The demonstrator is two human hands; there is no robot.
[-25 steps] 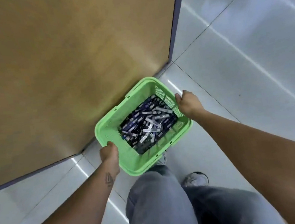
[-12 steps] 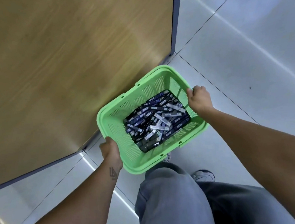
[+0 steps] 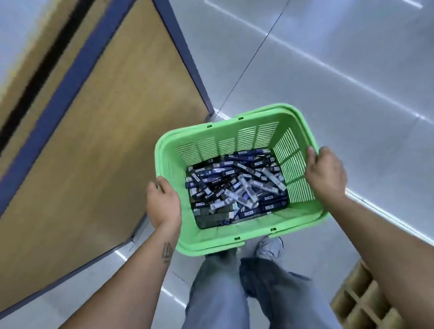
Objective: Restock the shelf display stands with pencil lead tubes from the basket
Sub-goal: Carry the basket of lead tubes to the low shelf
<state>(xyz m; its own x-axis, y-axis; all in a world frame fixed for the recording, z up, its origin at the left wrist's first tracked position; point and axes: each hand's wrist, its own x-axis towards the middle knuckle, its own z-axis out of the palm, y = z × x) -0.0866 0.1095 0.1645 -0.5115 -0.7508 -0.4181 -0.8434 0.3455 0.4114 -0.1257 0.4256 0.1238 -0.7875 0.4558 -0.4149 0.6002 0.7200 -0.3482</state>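
I look down from the head camera on one green basket (image 3: 248, 237), carried above a pale tiled floor (image 3: 332, 51) with both of my hands on it. My left hand (image 3: 162, 204) grips the rim on the left side, fingers curled over the edge; my right hand (image 3: 325, 172) grips the rim on the right side the same way, so the two hands are well apart with the whole basket between them. The pencil lead tubes (image 3: 236, 188) lie loose in a heap on the basket floor, dark blue, black and silver, crossing one another at every angle; they are too many and too tangled for me to count. The slotted walls above the heap are bare. A triangular tattoo (image 3: 166, 251) marks my left forearm. Below the basket I see two legs in grey trousers (image 3: 220, 299) and one grey shoe (image 3: 270, 247) just under the near rim; the other foot is hidden by the leg. To the left stands one wood-coloured panel (image 3: 88, 157) with a dark blue edge, its corner close to the basket's far rim. At the lower right, partly hidden behind my right forearm, is one wooden grid of square compartments (image 3: 362, 307).
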